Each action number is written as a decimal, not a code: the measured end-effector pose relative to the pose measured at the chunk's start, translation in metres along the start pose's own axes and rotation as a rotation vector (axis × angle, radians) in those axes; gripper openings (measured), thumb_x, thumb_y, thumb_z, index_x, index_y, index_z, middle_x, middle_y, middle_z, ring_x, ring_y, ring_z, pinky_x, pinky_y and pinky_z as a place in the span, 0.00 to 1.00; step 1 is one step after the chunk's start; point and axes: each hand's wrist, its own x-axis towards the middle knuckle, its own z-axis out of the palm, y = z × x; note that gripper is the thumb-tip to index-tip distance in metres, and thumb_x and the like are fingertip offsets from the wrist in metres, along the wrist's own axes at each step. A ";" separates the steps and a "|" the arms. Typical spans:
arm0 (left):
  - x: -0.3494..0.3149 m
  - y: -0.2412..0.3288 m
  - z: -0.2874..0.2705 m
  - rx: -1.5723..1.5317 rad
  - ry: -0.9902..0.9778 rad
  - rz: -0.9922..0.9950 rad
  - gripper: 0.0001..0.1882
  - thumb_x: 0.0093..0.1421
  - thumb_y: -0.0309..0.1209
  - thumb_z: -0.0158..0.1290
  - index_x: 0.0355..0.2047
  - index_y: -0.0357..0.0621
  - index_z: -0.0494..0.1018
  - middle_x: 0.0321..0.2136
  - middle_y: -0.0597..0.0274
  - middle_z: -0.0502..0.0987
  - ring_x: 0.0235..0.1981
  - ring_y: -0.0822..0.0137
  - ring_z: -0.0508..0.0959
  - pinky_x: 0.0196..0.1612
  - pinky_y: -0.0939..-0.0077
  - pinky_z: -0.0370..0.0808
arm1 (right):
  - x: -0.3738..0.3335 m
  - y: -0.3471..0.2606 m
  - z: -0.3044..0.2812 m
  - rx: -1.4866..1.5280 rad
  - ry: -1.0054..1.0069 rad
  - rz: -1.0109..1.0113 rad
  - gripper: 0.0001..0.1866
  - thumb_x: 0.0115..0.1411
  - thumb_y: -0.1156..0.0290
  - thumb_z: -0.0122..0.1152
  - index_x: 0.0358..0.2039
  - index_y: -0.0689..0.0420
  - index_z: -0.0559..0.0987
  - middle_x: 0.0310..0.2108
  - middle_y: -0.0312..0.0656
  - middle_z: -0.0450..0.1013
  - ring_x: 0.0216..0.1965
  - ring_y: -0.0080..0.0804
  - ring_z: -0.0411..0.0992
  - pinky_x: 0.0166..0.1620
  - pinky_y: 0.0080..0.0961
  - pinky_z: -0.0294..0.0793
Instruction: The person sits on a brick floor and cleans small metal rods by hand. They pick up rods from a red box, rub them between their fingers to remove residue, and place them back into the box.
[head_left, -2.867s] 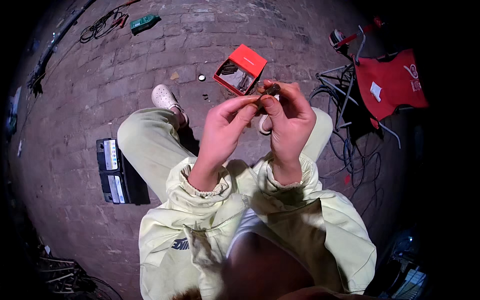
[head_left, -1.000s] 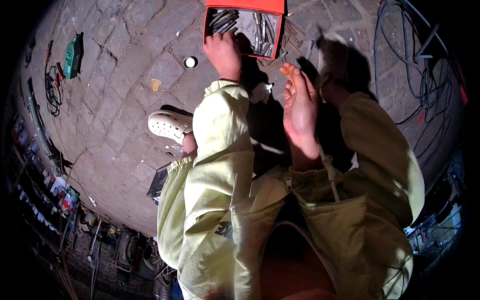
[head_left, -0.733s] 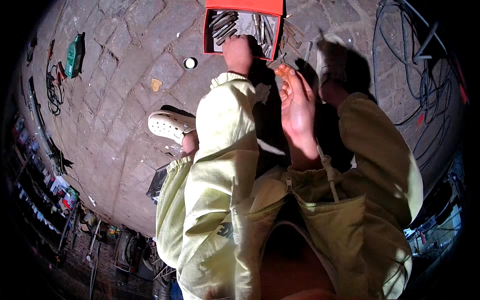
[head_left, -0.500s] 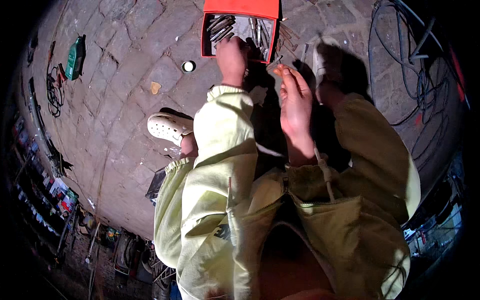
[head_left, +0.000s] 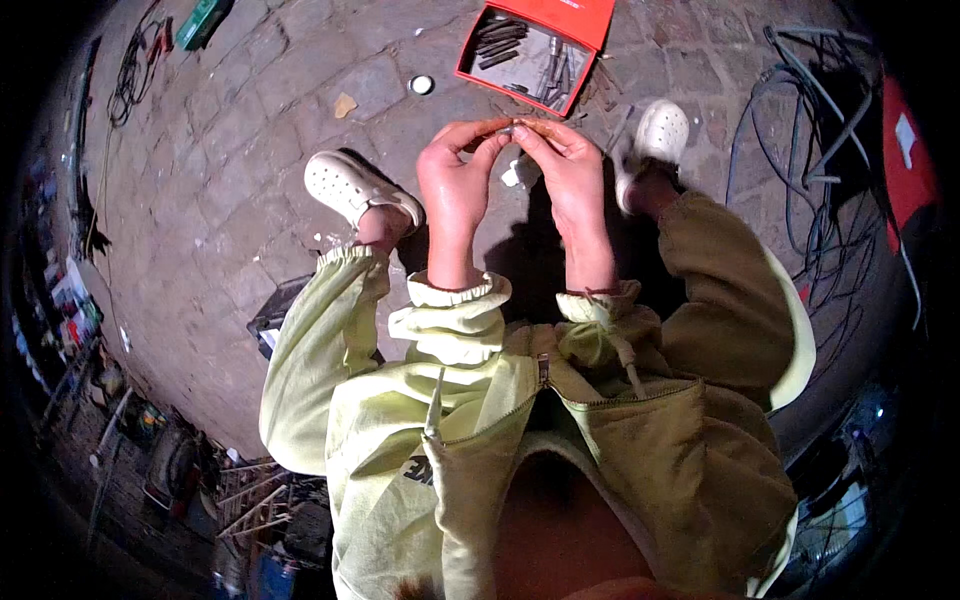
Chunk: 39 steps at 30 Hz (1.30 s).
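Observation:
My left hand (head_left: 456, 180) and my right hand (head_left: 574, 175) meet fingertip to fingertip in front of me. Both are closed in a pinch on a small dark metal piece (head_left: 511, 129), mostly hidden by the fingers, so its exact kind does not show. Just beyond them an open red box (head_left: 462, 62) with its lid tipped back lies on the ground. Dark rod-like metal pieces (head_left: 498, 42) lie in its left part. Greyer slim metal pieces (head_left: 556, 72) are heaped in its right part.
More thin rods (head_left: 604, 85) lie on the stone paving right of the box. A small round white-topped cap (head_left: 421, 85) and a tan scrap (head_left: 345, 105) are to the left. A green bottle (head_left: 203, 22) is at far left, coiled cables (head_left: 820, 170) at right. My feet wear white clogs (head_left: 350, 185).
My left hand has come out of the red box and back toward me, meeting my right hand's fingertips. The view has shifted, so the box appears higher and further right.

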 end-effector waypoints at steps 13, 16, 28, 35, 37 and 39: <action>-0.006 -0.149 -0.018 -0.430 0.602 -0.342 0.08 0.54 0.26 0.54 0.34 0.40 0.79 0.30 0.61 0.77 0.27 0.73 0.71 0.33 0.79 0.69 | 0.144 0.137 0.084 -1.380 -0.018 -0.870 0.08 0.46 0.66 0.65 0.27 0.53 0.80 0.27 0.38 0.75 0.38 0.39 0.67 0.43 0.36 0.62; -0.007 -0.172 -0.012 -0.358 0.645 -0.379 0.08 0.54 0.25 0.54 0.34 0.40 0.79 0.32 0.61 0.74 0.27 0.73 0.71 0.33 0.79 0.69 | 0.161 0.142 0.087 -1.548 -0.131 -1.016 0.06 0.46 0.67 0.64 0.27 0.52 0.80 0.28 0.36 0.73 0.38 0.38 0.67 0.41 0.36 0.62; 0.000 -0.189 -0.018 -0.524 0.629 -0.494 0.06 0.54 0.23 0.54 0.32 0.38 0.79 0.30 0.64 0.72 0.28 0.74 0.69 0.35 0.81 0.67 | 0.171 0.163 0.089 -1.876 -0.222 -0.972 0.08 0.48 0.63 0.63 0.23 0.54 0.80 0.27 0.38 0.73 0.37 0.38 0.67 0.40 0.36 0.62; -0.003 -0.181 -0.026 -0.538 0.550 -0.560 0.08 0.58 0.25 0.52 0.36 0.39 0.79 0.32 0.66 0.79 0.33 0.76 0.72 0.41 0.82 0.67 | 0.158 0.161 0.091 -1.759 -0.097 -0.950 0.09 0.47 0.62 0.64 0.23 0.55 0.81 0.26 0.38 0.74 0.37 0.38 0.67 0.40 0.36 0.62; -0.005 -0.183 -0.027 -0.513 0.523 -0.567 0.08 0.58 0.25 0.52 0.36 0.40 0.79 0.32 0.66 0.79 0.35 0.76 0.72 0.43 0.82 0.67 | 0.143 0.159 0.091 -1.512 -0.017 -0.783 0.09 0.48 0.63 0.65 0.24 0.55 0.82 0.27 0.39 0.75 0.33 0.36 0.67 0.36 0.35 0.63; -0.003 -0.169 -0.030 -0.578 0.519 -0.542 0.08 0.58 0.25 0.52 0.36 0.39 0.78 0.33 0.65 0.79 0.36 0.76 0.72 0.43 0.82 0.67 | 0.142 0.156 0.082 -0.985 -0.008 -0.450 0.10 0.53 0.60 0.64 0.29 0.53 0.82 0.26 0.36 0.75 0.22 0.26 0.64 0.26 0.25 0.61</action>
